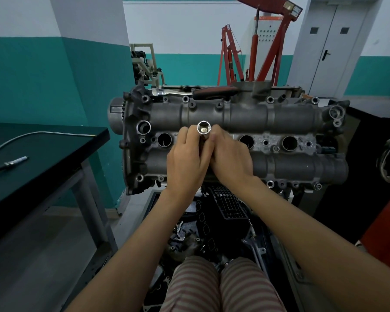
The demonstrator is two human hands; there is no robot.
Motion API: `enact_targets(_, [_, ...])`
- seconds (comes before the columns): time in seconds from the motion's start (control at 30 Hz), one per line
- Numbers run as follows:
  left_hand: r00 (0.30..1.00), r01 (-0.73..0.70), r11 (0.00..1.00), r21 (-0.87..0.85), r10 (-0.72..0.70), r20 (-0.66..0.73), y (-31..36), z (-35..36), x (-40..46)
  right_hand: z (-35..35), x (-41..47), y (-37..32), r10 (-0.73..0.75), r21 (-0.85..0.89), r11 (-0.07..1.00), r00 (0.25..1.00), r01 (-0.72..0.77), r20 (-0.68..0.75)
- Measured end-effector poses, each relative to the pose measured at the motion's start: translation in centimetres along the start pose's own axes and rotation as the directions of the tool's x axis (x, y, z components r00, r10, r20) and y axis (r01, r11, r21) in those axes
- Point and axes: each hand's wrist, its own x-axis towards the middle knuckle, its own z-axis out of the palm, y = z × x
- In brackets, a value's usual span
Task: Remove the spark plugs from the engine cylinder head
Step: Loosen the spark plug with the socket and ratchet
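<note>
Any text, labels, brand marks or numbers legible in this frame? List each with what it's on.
Nothing can be read.
Cylinder head: stamped marks between the plug wells, too small and blurred.
Red crane: a strip label and a sticker near its top, both blurred.
Pen on the black table: no legible print.
Socket held by both hands: no marking visible.

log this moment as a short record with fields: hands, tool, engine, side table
hands: left hand and right hand both grip the socket
tool: socket upright over the second plug hole; ratchet lies on the engine's far edge
engine: cylinder head, three plug holes open to view
side table: spark plug lies on the black table
</note>
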Motion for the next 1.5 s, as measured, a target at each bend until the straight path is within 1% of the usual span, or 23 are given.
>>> enact_targets(0.1, [0.999, 0.045, 0.998, -0.052, -0.044, 0.014, 0.1, -0.1, 0.0, -0.3, 0.0, -0.2, 0.026, 0.053, 0.998, 1.0, -0.026, -0.012])
enact_targets(0.23, [1.0, 0.007, 1.0, -0.015, -0.006, 0.017, 0.4, -0.3, 0.0, -0.2, 0.0, -0.2, 0.054, 0.094, 0.994, 0.998, -0.053, -0.014])
enact_targets(0.3, [1.0, 0.005, 1.0, 0.021, -0.005, 0.014, 0.3, -0.1, 0.1, -0.1, 0.1, -0.1, 0.034, 0.058, 0.998, 0.999, -0.034, -0.003])
enact_targets(0.4, [0.999, 0.053, 0.996, 0.071, -0.054, 0.006, 0.0, 0.3, 0.2, 0.0, 0.2, 0.0, 0.012, 0.037, 0.999, 1.0, -0.012, -0.006])
enact_targets(0.53, [0.996, 0.087, 0.996, 0.016, -0.087, -0.006, -0.1, 0.4, 0.3, 0.2, 0.3, 0.0, 0.051, 0.039, 0.998, 0.998, -0.05, -0.042])
enact_targets(0.6, [0.995, 0.096, 0.994, 0.051, -0.096, 0.001, -0.2, 0.5, 0.3, 0.3, 0.4, 0.2, 0.07, 0.018, 0.997, 0.997, -0.069, -0.036])
enact_targets(0.67, [0.994, 0.105, 0.99, 0.099, -0.106, 0.003, -0.2, 0.7, 0.4, 0.3, 0.6, 0.3, 0.07, -0.039, 0.997, 0.997, -0.07, -0.018])
enact_targets(0.87, [0.999, 0.05, 0.997, 0.06, -0.05, 0.007, 0.1, 0.3, 0.2, 0.4, 0.5, 0.4, 0.059, -0.063, 0.996, 0.998, -0.058, 0.026])
enact_targets(0.93, [0.998, 0.058, 0.997, 0.046, -0.059, 0.015, 0.2, 0.3, 0.2, 0.6, 0.5, 0.4, 0.042, -0.094, 0.995, 0.999, -0.04, 0.023])
enact_targets(1.07, [0.996, 0.086, 0.994, 0.074, -0.088, 0.014, 0.0, 0.6, 0.5, 0.5, 0.4, 0.2, 0.047, -0.022, 0.999, 0.999, -0.047, -0.009])
enact_targets(1.17, [0.994, 0.109, 0.992, 0.063, -0.109, 0.005, -0.3, 0.8, 0.5, 0.6, 0.5, 0.4, 0.047, -0.073, 0.996, 0.999, -0.048, -0.012])
enact_targets(1.27, [0.997, 0.073, 0.997, -0.009, -0.073, -0.033, -0.3, 0.6, 0.3, 0.6, 0.7, 0.4, 0.048, -0.091, 0.995, 0.999, -0.047, 0.002])
enact_targets(1.4, [0.998, -0.004, 1.0, -0.004, 0.004, -0.06, 0.1, 0.3, 0.2, 0.5, 0.6, 0.4, 0.04, -0.065, 0.997, 0.999, -0.039, 0.013])
enact_targets(1.5, [0.999, 0.013, 1.0, -0.006, -0.013, -0.052, 0.0, 0.3, 0.2, 0.5, 0.5, 0.4, 0.028, -0.093, 0.995, 0.999, -0.026, 0.021])
